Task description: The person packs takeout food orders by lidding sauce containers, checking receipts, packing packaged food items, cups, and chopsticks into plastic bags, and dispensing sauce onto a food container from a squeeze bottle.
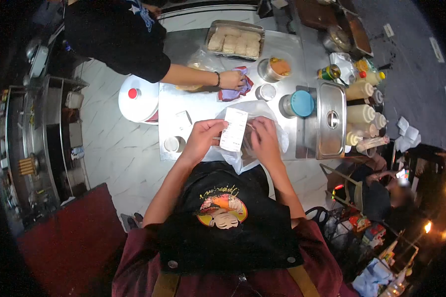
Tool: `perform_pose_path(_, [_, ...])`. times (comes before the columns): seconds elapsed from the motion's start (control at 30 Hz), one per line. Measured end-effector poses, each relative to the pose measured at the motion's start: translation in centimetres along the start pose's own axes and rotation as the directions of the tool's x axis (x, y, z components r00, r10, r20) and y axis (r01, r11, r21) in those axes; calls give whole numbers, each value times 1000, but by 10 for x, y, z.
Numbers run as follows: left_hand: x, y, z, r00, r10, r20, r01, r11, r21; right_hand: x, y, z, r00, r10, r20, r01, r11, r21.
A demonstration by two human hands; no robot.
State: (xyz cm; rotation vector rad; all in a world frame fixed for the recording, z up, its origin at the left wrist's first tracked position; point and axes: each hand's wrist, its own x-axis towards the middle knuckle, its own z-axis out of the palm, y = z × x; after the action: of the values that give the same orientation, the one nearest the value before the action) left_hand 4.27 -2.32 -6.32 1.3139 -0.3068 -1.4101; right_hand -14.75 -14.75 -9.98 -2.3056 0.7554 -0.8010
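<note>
My left hand (206, 137) pinches the left edge of a white printed receipt (234, 130), held upright above the table's front edge. Right of the receipt, my right hand (264, 138) has its fingers bent against a clear plastic bag (246, 161). The bag spreads behind and below the receipt, and something dark shows inside it, too unclear to name. Beyond the bag, a co-worker's hand (233, 80) presses on a purple and red cloth (239, 91) on the steel table (203, 106).
A tray of pale buns (234, 41) stands at the back. Right of the bag are a teal-lidded container (301, 103), a steel lidded pan (331, 120) and sauce bottles (361, 114). A white bucket (138, 99) stands left; a small cup (174, 144) is near my left hand.
</note>
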Motion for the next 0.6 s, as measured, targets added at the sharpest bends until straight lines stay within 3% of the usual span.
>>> perform_pose_path(0.03, [-1,-5,0,1000,-9,-28,8,1000,-15,0,-2,-2,977,203,63,-213,948,236])
perform_pose_path(0.1, [-2,-10,-2,997,-27,-79,26,999,-18,-1,-11,-13,799,512,315,-590,569,573])
perform_pose_path(0.2, [-2,-14,3,993,-50,-110,48,999,-18,10,-13,-12,737,397,547,-675,382,632])
perform_pose_path(0.33, [-6,-18,-1,996,-54,-73,46,992,-116,18,-29,0,777,475,413,-624,497,603])
perform_pose_path(0.4, [-7,-24,-4,998,-18,-58,7,982,-188,22,-39,2,784,511,353,-606,508,612])
perform_pose_path(0.6, [2,-28,-19,1000,-15,16,17,986,-167,18,-58,12,774,575,263,-581,481,657])
